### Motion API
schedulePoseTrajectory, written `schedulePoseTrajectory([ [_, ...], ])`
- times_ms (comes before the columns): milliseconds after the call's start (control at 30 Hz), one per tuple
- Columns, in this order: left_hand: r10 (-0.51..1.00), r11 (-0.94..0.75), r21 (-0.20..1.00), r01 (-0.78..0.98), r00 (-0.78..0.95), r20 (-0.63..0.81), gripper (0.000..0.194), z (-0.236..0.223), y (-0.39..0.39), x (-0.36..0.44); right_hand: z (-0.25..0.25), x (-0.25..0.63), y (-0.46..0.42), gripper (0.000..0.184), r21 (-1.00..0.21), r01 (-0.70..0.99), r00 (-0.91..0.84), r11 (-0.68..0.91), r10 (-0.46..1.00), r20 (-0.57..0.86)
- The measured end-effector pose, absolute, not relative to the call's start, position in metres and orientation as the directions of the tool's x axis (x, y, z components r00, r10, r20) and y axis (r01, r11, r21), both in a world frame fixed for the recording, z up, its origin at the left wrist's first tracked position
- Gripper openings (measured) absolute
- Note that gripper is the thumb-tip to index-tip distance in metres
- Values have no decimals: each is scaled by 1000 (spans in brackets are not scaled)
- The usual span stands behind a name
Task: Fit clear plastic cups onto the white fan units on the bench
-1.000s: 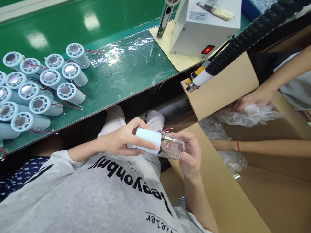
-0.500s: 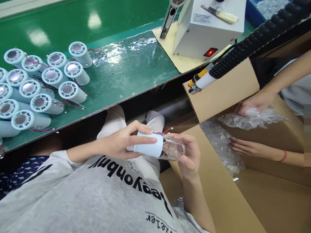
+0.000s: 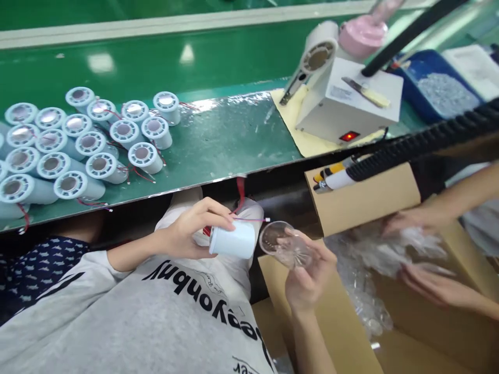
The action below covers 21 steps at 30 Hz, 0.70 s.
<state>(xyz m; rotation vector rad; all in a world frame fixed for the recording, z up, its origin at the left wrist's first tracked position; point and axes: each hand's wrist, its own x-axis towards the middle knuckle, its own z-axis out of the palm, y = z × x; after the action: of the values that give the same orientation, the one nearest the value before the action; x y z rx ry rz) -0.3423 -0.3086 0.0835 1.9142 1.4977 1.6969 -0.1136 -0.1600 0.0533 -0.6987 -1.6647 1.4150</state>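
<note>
My left hand (image 3: 195, 228) is closed around the back end of a light blue cylinder (image 3: 233, 240) with thin red and purple wires. In my right hand (image 3: 307, 272) is a clear plastic cup (image 3: 286, 244), pinched by its ribbed base end. Its round open rim faces the cylinder, and a small gap separates the two. The wire ends in a small white connector (image 3: 267, 219) near the cup's rim. Both things are held above my lap, in front of the green bench.
Several similar cylinders (image 3: 68, 184) stand on the green bench (image 3: 206, 150) at left. A grey box (image 3: 346, 111) with a lit red switch carries a knife (image 3: 366, 92). At right, a co-worker's hands (image 3: 413, 221) handle clear plastic pieces over a cardboard box (image 3: 413, 337). A black hose (image 3: 421, 140) crosses above.
The clear cup has come off the light blue cylinder's end, my right hand moving slightly right and down with it. The view has shifted, showing more of the bench.
</note>
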Motion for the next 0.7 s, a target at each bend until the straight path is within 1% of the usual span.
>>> schedulePoseTrajectory([
  [33, 729, -458, 684, 568, -201, 655, 53, 85, -313, -343, 56, -118, -156, 29, -988, -98, -475, 121, 866, 153],
  [100, 691, -375, 682, 629, -301, 658, 53, 88, -325, -342, 57, -128, -150, 27, -995, -90, -471, -47, 882, 0],
  [133, 666, -318, 681, 660, -356, 656, 55, 89, -331, -340, 55, -132, -147, 27, -992, -71, -501, -109, 864, -59],
  [200, 609, -194, 692, 695, -468, 640, 60, 91, -345, -333, 45, -136, -146, 30, -983, 17, -604, -180, 782, -154],
  [300, 485, -29, 721, 693, -621, 616, 63, 93, -367, -318, 17, -135, -146, 38, -961, 221, -752, -167, 598, -277],
  [400, 340, 109, 742, 661, -727, 597, 61, 95, -390, -301, -13, -133, -147, 46, -920, 364, -813, -147, 431, -390],
  [533, 180, 236, 739, 631, -776, 605, 61, 98, -419, -278, -38, -138, -152, 46, -885, 440, -839, -153, 281, -466],
  [700, 75, 314, 723, 615, -776, 627, 61, 101, -446, -252, -58, -148, -158, 46, -862, 485, -856, -147, 124, -503],
])
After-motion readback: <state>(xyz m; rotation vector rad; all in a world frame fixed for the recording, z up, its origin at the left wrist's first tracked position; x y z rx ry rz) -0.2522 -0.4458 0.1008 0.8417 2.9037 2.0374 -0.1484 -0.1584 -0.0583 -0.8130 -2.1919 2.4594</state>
